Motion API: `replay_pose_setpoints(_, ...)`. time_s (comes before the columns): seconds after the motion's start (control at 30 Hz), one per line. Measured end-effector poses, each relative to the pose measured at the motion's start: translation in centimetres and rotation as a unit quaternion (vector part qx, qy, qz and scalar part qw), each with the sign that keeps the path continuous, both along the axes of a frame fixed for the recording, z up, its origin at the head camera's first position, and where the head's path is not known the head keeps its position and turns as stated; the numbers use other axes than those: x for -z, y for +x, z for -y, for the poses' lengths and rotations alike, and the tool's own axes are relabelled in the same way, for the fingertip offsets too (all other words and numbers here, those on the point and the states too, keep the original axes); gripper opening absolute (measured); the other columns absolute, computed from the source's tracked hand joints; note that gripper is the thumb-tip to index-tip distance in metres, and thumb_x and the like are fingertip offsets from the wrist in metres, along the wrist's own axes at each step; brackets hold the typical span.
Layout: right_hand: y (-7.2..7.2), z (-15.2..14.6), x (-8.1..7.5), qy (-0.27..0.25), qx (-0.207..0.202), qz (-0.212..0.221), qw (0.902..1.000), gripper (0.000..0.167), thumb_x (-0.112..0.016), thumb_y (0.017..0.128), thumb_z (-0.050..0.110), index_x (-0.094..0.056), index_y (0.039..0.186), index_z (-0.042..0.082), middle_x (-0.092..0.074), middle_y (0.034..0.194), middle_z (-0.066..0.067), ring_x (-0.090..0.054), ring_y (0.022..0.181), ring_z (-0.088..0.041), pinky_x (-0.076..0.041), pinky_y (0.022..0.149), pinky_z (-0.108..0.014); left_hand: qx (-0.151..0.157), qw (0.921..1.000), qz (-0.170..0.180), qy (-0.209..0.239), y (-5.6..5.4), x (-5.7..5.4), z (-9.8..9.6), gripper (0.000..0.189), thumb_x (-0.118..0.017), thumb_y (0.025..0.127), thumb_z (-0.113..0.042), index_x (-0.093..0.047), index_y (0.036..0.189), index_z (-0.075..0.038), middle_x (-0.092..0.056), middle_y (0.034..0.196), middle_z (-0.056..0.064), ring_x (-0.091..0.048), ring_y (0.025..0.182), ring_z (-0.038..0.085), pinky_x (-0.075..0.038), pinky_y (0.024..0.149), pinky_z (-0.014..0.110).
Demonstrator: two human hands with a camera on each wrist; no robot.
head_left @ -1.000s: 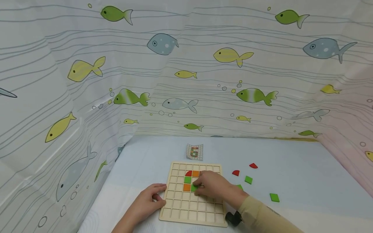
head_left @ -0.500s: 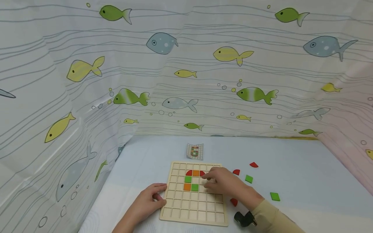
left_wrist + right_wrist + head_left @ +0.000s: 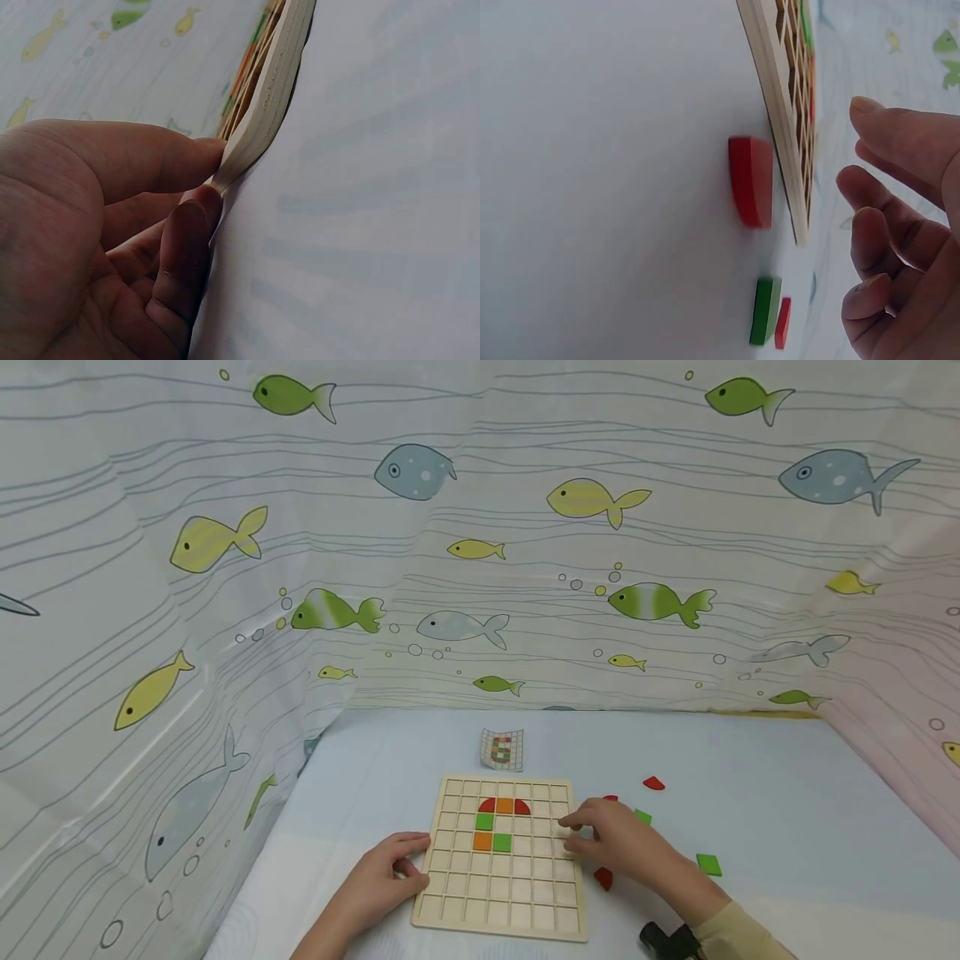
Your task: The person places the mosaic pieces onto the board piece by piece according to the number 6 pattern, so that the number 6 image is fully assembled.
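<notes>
At the left edge of the grid board (image 3: 498, 865), the left grip (image 3: 384, 871) is rested with thumb and finger parted; near the right edge, the right grip (image 3: 613, 835) is held loosely spread, a green square (image 3: 643, 816) being partly hidden behind it.

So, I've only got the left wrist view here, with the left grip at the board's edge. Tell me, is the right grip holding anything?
Observer: No, the right grip holds nothing.
Operator: And how many pieces sit on the board? I see only slivers of colour.
Observer: Six, by the head view.
Operator: Any loose ones beside it?
Observer: Yes, a red piece lies just to the right of the board.
</notes>
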State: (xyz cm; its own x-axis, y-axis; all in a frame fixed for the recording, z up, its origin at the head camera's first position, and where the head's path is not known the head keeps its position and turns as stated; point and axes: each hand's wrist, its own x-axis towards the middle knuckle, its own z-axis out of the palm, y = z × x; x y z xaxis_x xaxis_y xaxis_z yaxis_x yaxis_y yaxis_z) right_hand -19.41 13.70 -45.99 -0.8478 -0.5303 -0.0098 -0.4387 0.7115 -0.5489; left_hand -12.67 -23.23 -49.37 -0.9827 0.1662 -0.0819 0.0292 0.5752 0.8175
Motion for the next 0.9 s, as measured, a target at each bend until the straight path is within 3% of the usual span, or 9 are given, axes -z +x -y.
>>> replay_pose_setpoints(0.17,0.8,-1.8,0.4,0.001,0.02,0.006,0.9998,0.032,-0.077,0.086,0.028,-0.075,0.117,0.017,-0.066,0.101,0.013,-0.054,0.078,-0.006,-0.046,0.063,-0.025,0.0,1.0,0.001,0.002,0.0,0.1,-0.1,0.056,-0.079,0.082,-0.019,-0.062,0.133,-0.002,-0.054,0.138,0.005,-0.06,0.082,0.011,-0.047,0.067,0.025)
replay_pose_setpoints(0.4,2.2,-3.6,1.5,-0.008,0.046,-0.038,0.9982,0.03,-0.079,0.085,0.032,-0.077,0.112,0.02,-0.065,0.101,0.016,-0.056,0.089,-0.007,-0.048,0.073,-0.026,0.0,1.0,0.0,-0.001,-0.1,0.1,-0.1,0.056,-0.079,0.082,-0.02,-0.062,0.133,-0.002,-0.054,0.138,0.004,-0.06,0.082,0.01,-0.047,0.068,0.025)
replay_pose_setpoints(0.63,3.3,-4.8,1.9,-0.033,0.057,-0.036,0.9972,0.034,-0.079,0.084,0.034,-0.074,0.114,0.018,-0.066,0.099,0.013,-0.048,0.065,0.001,-0.044,0.061,-0.022,-0.002,1.0,0.002,0.001,-0.1,0.0,-0.2,0.057,-0.079,0.082,-0.019,-0.062,0.133,-0.002,-0.054,0.138,0.005,-0.06,0.082,0.011,-0.047,0.067,0.025)
replay_pose_setpoints(0.9,3.9,-5.2,2.3,-0.058,0.049,-0.053,0.9957,0.033,-0.078,0.085,0.034,-0.075,0.113,0.017,-0.066,0.098,0.013,-0.046,0.061,0.002,-0.043,0.058,-0.022,-0.01,0.9999,0.009,0.006,0.0,0.0,-0.1,0.057,-0.08,0.081,-0.019,-0.062,0.133,-0.003,-0.054,0.139,0.005,-0.059,0.083,0.013,-0.047,0.067,0.025)
